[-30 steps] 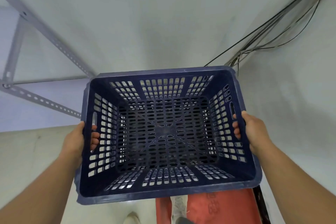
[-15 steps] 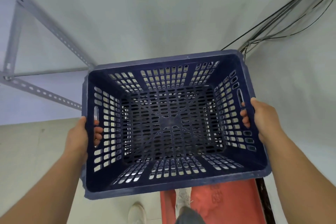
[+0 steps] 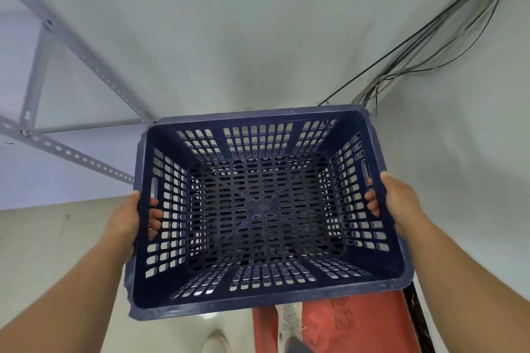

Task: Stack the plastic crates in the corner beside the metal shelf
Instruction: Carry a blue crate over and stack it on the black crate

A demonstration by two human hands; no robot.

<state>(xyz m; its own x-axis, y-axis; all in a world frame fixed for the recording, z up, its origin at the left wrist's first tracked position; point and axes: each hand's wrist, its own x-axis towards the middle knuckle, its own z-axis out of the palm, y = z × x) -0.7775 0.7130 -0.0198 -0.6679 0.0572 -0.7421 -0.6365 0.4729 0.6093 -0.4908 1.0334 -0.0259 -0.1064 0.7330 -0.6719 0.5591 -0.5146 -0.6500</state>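
I carry a dark blue perforated plastic crate (image 3: 266, 299) in front of me, its open top facing me and nothing inside it. My left hand (image 3: 129, 221) grips the left handle slot, fingertips showing through the wall. My right hand (image 3: 398, 203) grips the right handle slot the same way. The grey metal shelf (image 3: 71, 152), made of slotted angle bars, stands to the left against the pale wall. The corner of the room lies just beyond the crate's far right edge.
A bundle of dark cables (image 3: 415, 46) runs down the wall into the corner. A red mat (image 3: 358, 324) lies on the floor under the crate's near right side. My shoes (image 3: 289, 321) show below the crate on the pale floor.
The crate has dropped a little lower in view and drifted slightly left, with the cables and corner now showing higher above it. Both hands keep the same grip.
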